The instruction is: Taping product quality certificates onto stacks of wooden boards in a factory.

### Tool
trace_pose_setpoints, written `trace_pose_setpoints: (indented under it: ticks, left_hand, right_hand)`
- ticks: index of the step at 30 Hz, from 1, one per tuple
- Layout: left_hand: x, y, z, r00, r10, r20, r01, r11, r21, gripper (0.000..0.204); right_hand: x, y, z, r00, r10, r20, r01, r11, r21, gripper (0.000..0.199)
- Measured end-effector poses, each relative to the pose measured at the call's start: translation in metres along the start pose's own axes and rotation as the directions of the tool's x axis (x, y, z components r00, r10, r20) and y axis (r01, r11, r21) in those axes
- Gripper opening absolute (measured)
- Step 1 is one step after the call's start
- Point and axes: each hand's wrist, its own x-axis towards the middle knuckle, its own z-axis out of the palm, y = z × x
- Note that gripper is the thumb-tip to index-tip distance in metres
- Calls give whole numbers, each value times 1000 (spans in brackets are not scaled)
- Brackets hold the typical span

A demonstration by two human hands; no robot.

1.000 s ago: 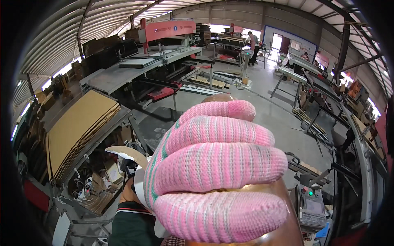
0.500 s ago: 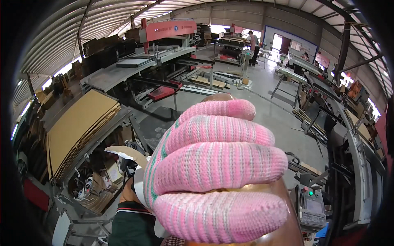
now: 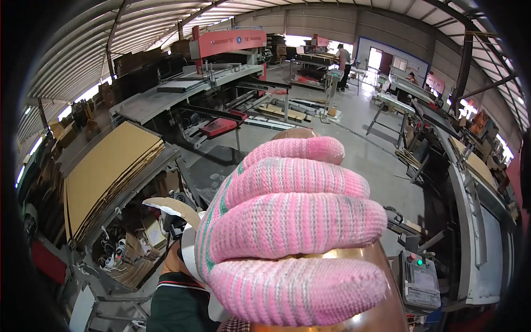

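My left hand (image 3: 293, 232), in a pink and grey striped knit glove, fills the middle of the view very close up. Its fingers are closed around a glossy amber-brown rounded thing (image 3: 387, 271) that looks like a bottle. Above the top finger a bit of its brown upper end shows; the rest lies behind the glove. A dark green sleeve (image 3: 180, 304) with a red and white striped cuff leads up from the lower edge to this hand. My right hand is out of view.
Stacked brown sheets (image 3: 110, 171) lie on a stand at left. Behind stands a long machine with a red beam (image 3: 229, 42). A control box (image 3: 420, 279) with a green light and a metal frame (image 3: 481, 232) are at right. A person (image 3: 343, 61) stands far back.
My left hand stays closed around the brown thing in almost the same place. The surroundings have shifted slightly in the view, and the far person's posture differs a little.
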Motion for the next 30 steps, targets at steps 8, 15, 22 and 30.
trace_pose_setpoints:
  ticks: [8,15,22,30]
  left_hand:
    - [10,1,1,997,74,11,-74,997,34,37]
    - [29,18,18,998,-68,-14,69,997,42,37]
    - [51,33,30,989,-119,-85,121,992,23,37]
    - [57,36,24,1000,6,0,-6,997,78,36]
  right_hand:
    - [-6,-10,7,998,-11,59,11,1000,7,91]
    - [-21,-30,6,999,-12,41,12,1000,9,89]
    - [-29,-41,7,1000,-10,28,10,1000,6,91]
    - [-35,-48,16,1000,20,-19,-21,999,-35,91]
